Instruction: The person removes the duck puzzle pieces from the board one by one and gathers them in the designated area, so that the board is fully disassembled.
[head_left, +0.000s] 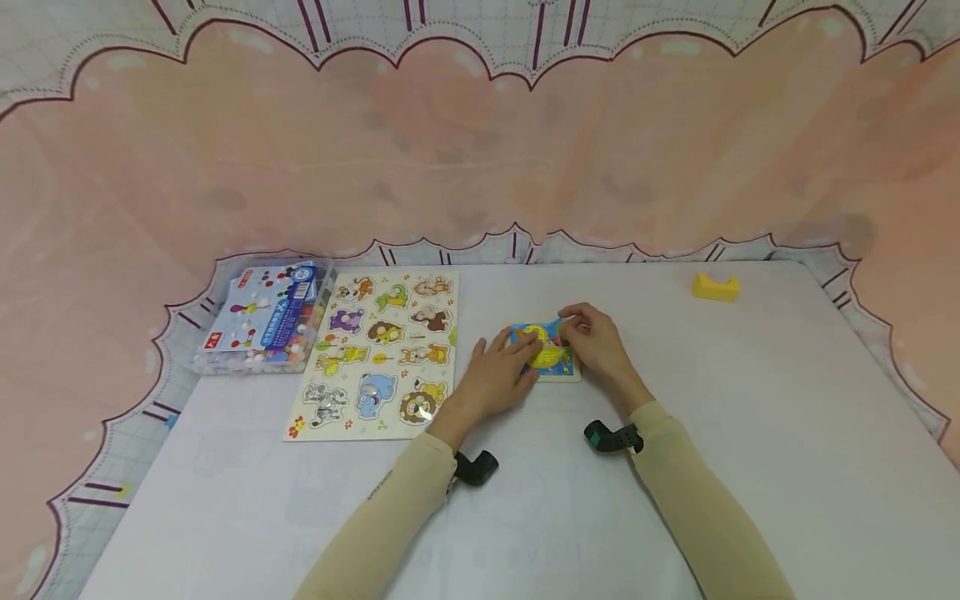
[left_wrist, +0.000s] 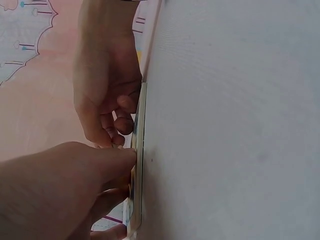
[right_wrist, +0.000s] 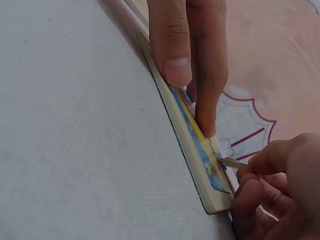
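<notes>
A small wooden jigsaw puzzle (head_left: pixel 561 377) with a blue and yellow picture lies flat on the white table, in front of both hands. My left hand (head_left: pixel 492 377) rests on its left part, the fingers extended over the picture. At the puzzle's right side, my right hand (head_left: pixel 597 340) pinches a thin puzzle piece (right_wrist: pixel 231 162) between thumb and finger. In the right wrist view that piece is tilted, one end at the puzzle's surface near the left fingertips. Part of the picture is hidden under the left hand.
Left of the puzzle lies a large white board (head_left: pixel 405 429) with several cartoon animals. Beyond it, at the far left, stands a clear plastic box (head_left: pixel 258 308) of colourful beads. A yellow notched block (head_left: pixel 716 288) sits at the back right of the table (head_left: pixel 750 400).
</notes>
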